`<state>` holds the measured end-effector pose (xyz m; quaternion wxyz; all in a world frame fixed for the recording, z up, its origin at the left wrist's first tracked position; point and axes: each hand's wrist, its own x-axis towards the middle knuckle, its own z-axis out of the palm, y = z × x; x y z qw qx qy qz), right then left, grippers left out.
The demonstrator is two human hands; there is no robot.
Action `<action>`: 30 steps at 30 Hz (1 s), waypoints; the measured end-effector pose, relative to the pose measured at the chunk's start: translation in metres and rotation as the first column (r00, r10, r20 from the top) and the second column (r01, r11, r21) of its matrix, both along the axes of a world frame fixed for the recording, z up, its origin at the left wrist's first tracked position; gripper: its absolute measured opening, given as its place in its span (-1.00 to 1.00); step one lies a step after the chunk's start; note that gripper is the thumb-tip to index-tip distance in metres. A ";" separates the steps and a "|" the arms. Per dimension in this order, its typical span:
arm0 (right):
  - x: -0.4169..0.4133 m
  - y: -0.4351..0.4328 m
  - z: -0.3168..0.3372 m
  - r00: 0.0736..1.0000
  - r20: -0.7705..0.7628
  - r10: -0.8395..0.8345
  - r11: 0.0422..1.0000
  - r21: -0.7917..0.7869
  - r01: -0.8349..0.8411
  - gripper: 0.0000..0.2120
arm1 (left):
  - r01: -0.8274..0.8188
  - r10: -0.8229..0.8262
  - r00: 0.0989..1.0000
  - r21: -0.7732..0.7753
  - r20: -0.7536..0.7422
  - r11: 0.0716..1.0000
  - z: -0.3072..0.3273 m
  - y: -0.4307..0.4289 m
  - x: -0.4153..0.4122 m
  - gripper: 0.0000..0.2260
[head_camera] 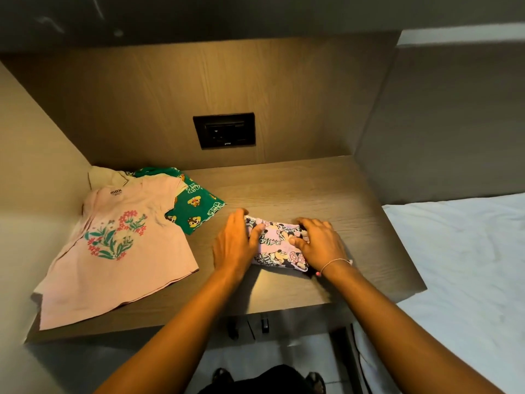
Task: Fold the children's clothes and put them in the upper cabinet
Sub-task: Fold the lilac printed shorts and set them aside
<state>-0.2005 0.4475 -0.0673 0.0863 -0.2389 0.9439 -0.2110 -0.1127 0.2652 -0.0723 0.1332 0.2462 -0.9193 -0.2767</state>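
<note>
wood-grain counter (298, 183) set in a niche, with matching wood panels behind and to the left, lit warmly from above. on the back panel sits a dark socket plate (224, 130). to the right, beside the counter, lies a bed with a white sheet (466, 265). seen from the person's head, looking down along two bare forearms.

near the middle of the counter lies a small folded garment (277, 243) – pale lilac, printed all over with cartoon mice, bows and lettering in black, white and pink. it is bunched into a compact, roughly rectangular bundle. both hands rest on it: the left hand (234, 243) presses flat against its left end with the thumb on top of the cloth, and the right hand (319, 241) lies over its right end, fingers spread and bent down onto the fabric. neither is clenched; they press and hold the bundle from both sides. a thin pale bracelet (335, 263) circles the right wrist.

at the left of the counter, well apart from the hands, a pale pink t-shirt (119, 251) lies spread flat, unfolded – it has a printed spray of red-pink flowers with green leaves on the chest and a small dark label mark at the neck. its lower hem hangs just over the counter's front edge. partly under its upper right sleeve lies a green garment (196, 206) printed with cartoon chipmunk faces and pale lettering. a beige cloth (103, 174) peeks out behind the shirt's collar.
</note>
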 end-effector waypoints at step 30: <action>0.015 0.175 0.007 0.895 -0.058 -0.443 0.896 -0.068 0.439 -0.38 | 0.618 -0.596 0.782 -0.100 0.182 0.780 0.002 0.142 -0.070 -0.32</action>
